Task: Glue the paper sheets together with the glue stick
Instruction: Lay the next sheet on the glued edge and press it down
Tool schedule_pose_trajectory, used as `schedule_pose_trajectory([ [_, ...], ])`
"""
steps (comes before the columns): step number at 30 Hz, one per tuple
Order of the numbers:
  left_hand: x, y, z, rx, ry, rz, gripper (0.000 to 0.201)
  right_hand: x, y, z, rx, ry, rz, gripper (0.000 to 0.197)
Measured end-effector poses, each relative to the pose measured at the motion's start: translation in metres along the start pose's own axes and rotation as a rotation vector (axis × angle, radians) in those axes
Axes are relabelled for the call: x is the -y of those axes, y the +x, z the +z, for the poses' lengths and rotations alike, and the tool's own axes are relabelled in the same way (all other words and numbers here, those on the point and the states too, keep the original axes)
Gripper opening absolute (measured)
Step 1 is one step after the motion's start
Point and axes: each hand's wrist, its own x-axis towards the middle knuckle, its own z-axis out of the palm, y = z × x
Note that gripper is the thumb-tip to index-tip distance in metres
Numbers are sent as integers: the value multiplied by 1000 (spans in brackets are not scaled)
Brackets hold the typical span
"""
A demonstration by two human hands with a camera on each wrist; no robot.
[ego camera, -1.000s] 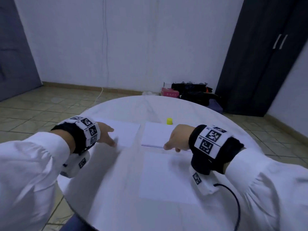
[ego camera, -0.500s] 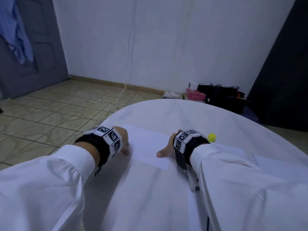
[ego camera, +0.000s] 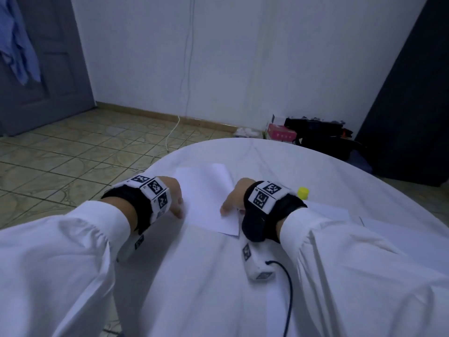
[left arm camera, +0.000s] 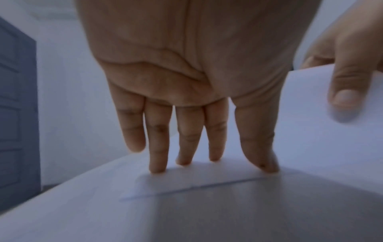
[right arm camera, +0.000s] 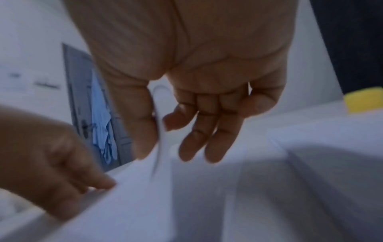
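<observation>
On the desk [ego camera: 279, 161], a sheet [ego camera: 206, 190] lies between both hands. Left hand [left arm camera: 186, 81] presses its edge with straight fingers; right hand [right arm camera: 186, 81] pinches the other edge, lifting it. I'd lift slowly (thin paper creases easily). Glue stick [ego camera: 303, 192] stands just beyond the right wrist. No readable writing anywhere.

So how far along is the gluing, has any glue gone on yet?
Nothing looks glued yet. The glue stick stands capped on the table, untouched. In hand: the right hand pinches the paper sheet by its edge while the left hand presses fingertips on it. Left: uncapping, gluing and joining with the other sheets.
</observation>
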Motion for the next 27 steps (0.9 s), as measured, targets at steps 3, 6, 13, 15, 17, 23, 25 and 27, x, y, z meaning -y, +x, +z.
schedule_pose_trajectory([
  [3,6,-15,3,-67,-116,-5,35,0,-19,1,-25,183,-30,36],
  [6,13,-33,-1,-243,-405,-46,20,-11,-46,-8,-81,449,-31,28],
  [13,-17,-87,-18,-124,-1226,166,17,-88,-119,-26,-124,776,-22,32],
  [15,-41,-105,-17,-83,-1226,246,18,-121,-139,-25,-97,852,10,38],
  [17,-68,-121,-13,-39,-1152,297,17,-153,-159,-22,-86,925,26,36],
  [23,-136,-152,5,94,-970,413,18,-228,-201,0,4,1085,67,36],
  [25,-148,-158,11,118,-945,426,19,-241,-210,6,20,1120,78,34],
  [27,-156,-163,17,137,-943,425,20,-251,-216,10,11,1110,123,28],
])
